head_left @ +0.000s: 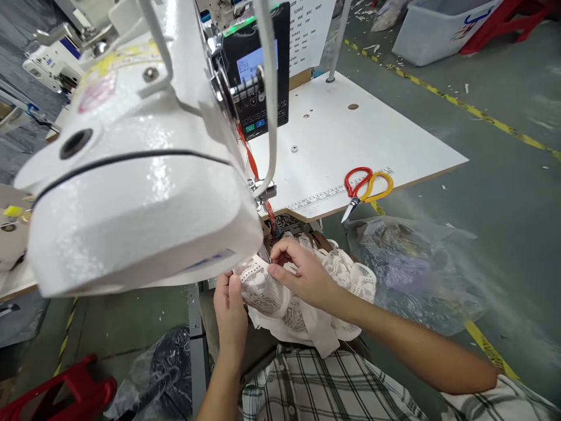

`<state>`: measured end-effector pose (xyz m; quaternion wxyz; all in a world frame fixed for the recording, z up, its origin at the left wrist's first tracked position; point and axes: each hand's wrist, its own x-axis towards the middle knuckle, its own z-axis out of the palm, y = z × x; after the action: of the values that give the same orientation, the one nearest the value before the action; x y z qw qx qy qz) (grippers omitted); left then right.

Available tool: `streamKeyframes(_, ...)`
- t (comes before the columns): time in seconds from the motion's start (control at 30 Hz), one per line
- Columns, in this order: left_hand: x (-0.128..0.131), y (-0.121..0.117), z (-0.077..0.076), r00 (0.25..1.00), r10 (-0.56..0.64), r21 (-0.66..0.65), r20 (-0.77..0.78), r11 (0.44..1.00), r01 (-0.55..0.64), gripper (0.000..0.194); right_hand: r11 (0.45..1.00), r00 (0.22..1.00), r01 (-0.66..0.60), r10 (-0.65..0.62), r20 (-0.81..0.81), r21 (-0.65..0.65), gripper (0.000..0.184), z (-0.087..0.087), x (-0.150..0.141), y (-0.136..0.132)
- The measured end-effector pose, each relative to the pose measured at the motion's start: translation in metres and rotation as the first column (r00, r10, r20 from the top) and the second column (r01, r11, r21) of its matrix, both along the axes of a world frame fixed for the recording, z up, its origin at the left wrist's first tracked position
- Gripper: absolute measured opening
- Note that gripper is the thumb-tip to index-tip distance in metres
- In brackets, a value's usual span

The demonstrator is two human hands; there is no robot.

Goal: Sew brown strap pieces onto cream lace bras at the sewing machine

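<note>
A white lace bra [265,292] lies across my lap below the sewing machine [144,216], its cups and bands bunched together. My left hand [230,298] pinches the left edge of one lace cup between thumb and fingers. Across from it, my right hand [302,272] has thumb and forefinger closed at the cup's upper right edge, close under the machine head. More white lace pieces [346,275] are heaped to the right, partly behind my right forearm. The machine head hides the needle area.
Scissors with red and yellow handles [366,187] rest at the front edge of the white table [385,134]. A control panel [258,70] stands behind the machine. Clear plastic bags [407,275] lie on the floor at right, and a red stool [61,392] is at lower left.
</note>
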<state>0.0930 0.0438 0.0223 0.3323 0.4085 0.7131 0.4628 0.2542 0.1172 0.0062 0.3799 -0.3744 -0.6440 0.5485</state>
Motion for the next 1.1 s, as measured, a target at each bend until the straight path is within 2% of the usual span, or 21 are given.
streamKeyframes(0.17, -0.002, -0.001, 0.001, 1.0, -0.002, 0.02, -0.028, 1.0, 0.002, 0.036, 1.0, 1.0, -0.001, 0.001, 0.005, -0.011, 0.018, 0.002, 0.003, -0.001)
streamKeyframes(0.43, -0.002, 0.004, -0.001, 0.998, 0.024, 0.003, 0.061, 1.0, -0.024, 0.038, 0.998, 0.998, 0.055, -0.054, 0.033, -0.033, 0.034, 0.01, -0.007, -0.004)
streamKeyframes(0.53, -0.004, 0.0, -0.004, 0.995, 0.031, 0.014, 0.096, 0.999, -0.033, 0.038, 0.992, 0.998, 0.066, -0.066, 0.003, -0.104, 0.036, 0.012, -0.008, -0.008)
streamKeyframes(0.6, -0.006, -0.008, -0.004, 0.991, -0.017, 0.01, 0.134, 1.0, 0.015, 0.038, 0.98, 0.999, 0.033, -0.04, -0.035, -0.194, 0.032, 0.012, -0.003, -0.011)
streamKeyframes(0.7, -0.009, -0.021, -0.005, 0.956, -0.201, -0.046, 0.216, 0.975, 0.215, 0.041, 0.965, 0.996, -0.062, 0.044, -0.075, -0.254, 0.027, 0.013, 0.014, -0.02)
streamKeyframes(0.8, -0.006, -0.025, -0.004, 0.885, -0.329, -0.074, 0.33, 0.925, 0.371, 0.042, 0.976, 0.99, -0.134, 0.126, -0.056, -0.172, 0.023, 0.014, 0.03, -0.032)
streamKeyframes(0.87, 0.001, -0.023, -0.001, 0.823, -0.323, -0.064, 0.467, 0.916, 0.396, 0.045, 0.987, 0.987, -0.15, 0.153, 0.043, -0.057, 0.02, 0.015, 0.037, -0.04)
streamKeyframes(0.93, 0.01, -0.02, 0.005, 0.725, -0.3, -0.031, 0.62, 0.914, 0.405, 0.05, 0.981, 0.97, -0.184, 0.171, 0.172, 0.063, 0.019, 0.014, 0.04, -0.048)
streamKeyframes(1.0, 0.015, -0.02, 0.014, 0.632, -0.285, 0.042, 0.721, 0.928, 0.37, 0.046, 0.966, 0.945, -0.199, 0.145, 0.293, 0.164, 0.016, 0.012, 0.041, -0.055)
streamKeyframes(1.1, 0.014, -0.032, 0.028, 0.558, -0.265, 0.166, 0.787, 0.961, 0.222, 0.027, 0.945, 0.915, -0.137, 0.006, 0.404, 0.298, 0.014, 0.007, 0.043, -0.062)
